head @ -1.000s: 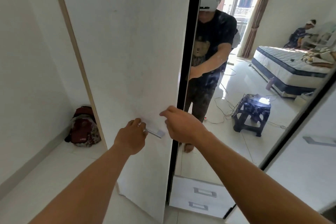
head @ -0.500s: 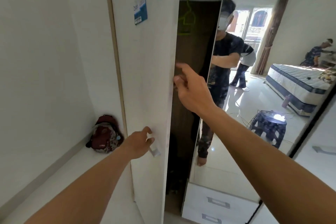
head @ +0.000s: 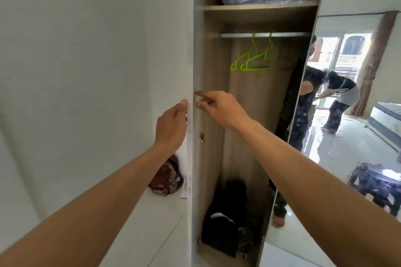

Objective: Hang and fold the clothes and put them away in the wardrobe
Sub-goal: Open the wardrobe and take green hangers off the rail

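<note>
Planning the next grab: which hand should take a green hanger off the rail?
Likely right. The right hand is open and free at the wardrobe opening, below the green hangers; the left hand rests against the door edge, outside it.
</note>
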A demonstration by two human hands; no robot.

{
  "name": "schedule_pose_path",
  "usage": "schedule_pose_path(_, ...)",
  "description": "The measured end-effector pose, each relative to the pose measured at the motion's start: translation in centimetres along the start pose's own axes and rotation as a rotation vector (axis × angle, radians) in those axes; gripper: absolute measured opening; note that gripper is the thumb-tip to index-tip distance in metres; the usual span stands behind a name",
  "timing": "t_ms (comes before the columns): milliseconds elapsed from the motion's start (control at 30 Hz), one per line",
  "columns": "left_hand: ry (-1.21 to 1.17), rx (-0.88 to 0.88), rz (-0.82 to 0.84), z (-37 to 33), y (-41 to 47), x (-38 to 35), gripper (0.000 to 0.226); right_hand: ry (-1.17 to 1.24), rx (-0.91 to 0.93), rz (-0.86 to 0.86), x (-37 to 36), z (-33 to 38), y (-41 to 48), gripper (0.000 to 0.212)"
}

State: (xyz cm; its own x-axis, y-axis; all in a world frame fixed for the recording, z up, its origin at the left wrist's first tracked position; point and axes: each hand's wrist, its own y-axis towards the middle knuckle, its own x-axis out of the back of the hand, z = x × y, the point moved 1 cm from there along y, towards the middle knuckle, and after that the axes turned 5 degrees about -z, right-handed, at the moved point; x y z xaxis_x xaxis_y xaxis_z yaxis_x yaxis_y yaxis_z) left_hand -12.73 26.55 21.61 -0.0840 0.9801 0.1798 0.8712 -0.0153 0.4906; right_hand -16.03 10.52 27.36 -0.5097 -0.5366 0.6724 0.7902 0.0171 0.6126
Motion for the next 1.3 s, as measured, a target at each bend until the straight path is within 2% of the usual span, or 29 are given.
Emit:
schedule_pose_path(33, 0.003, -0.018, -0.012, -0.2, 0.4, 0.9, 0.063, 0.014, -0.004, 0.014, -0.7, 0.5, 0.7, 0.045)
schedule_pose_path(200, 0.151, -0.158, -0.098, -1.5, 2.8, 5.3, 0.039, -0.013, 0.007, 0.096, -4.3, 2.6, 4.3, 0.065)
schedule_pose_path(367, 0.250, -0.138, -0.158, 0.1, 4.9, 8.3, 0.035, -0.100, 0.055, 0.179, -7.3, 2.8, 7.9, 0.083)
schedule_pose_path(500, 0.311, -0.109, -0.226, 1.4, 6.5, 9.9, 0.033, -0.134, 0.098, 0.239, -9.3, 2.4, 10.5, 0.086)
schedule_pose_path(700, 0.383, -0.049, -0.316, 3.0, 9.1, 11.8, 0.032, -0.217, 0.224, 0.229, -11.9, 1.9, 13.4, 0.087)
schedule_pose_path(900, 0.419, 0.036, -0.456, 4.1, 11.5, 12.3, 0.038, -0.213, 0.252, 0.279, -13.9, 1.9, 15.8, 0.088)
schedule_pose_path(1000, 0.490, -0.044, -0.513, 3.9, 11.6, 12.0, 0.063, -0.203, 0.255, 0.302, -14.8, 1.5, 16.5, 0.088)
schedule_pose_path(1067, 0.640, -0.133, -0.503, 3.8, 11.3, 11.6, 0.073, -0.197, 0.264, 0.303, -15.1, 1.3, 16.8, 0.088)
schedule_pose_path(1167, 0.854, -0.127, -0.459, 4.1, 11.3, 10.8, 0.076, -0.176, 0.266, 0.304, -15.5, 1.0, 17.0, 0.091)
schedule_pose_path(1300, 0.929, -0.135, -0.454, 4.6, 11.4, 9.7, 0.079, -0.182, 0.274, 0.290, -15.2, 0.4, 16.9, 0.096)
